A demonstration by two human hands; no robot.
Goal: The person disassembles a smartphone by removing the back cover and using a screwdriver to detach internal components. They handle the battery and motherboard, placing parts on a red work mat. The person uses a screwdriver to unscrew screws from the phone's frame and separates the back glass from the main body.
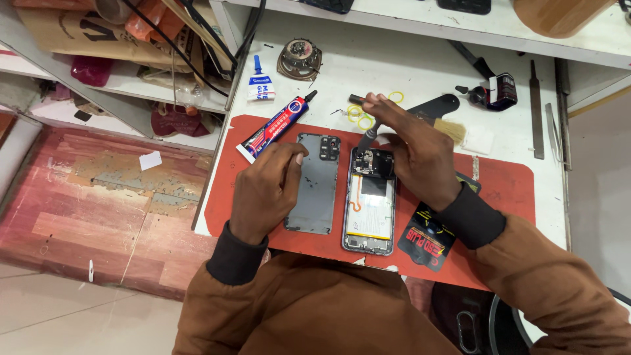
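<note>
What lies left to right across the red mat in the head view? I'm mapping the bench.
Glue tube → left hand → grey back cover → opened phone → right hand → black packet.

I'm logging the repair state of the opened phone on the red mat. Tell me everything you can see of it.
The opened phone lies flat, back side up, on the red mat, its back cover off. A metal-looking frame rings a pale battery below a dark board section at the top. The right hand holds a dark slim tool whose tip meets that top section. The grey back cover lies beside it, under the left hand.
</note>
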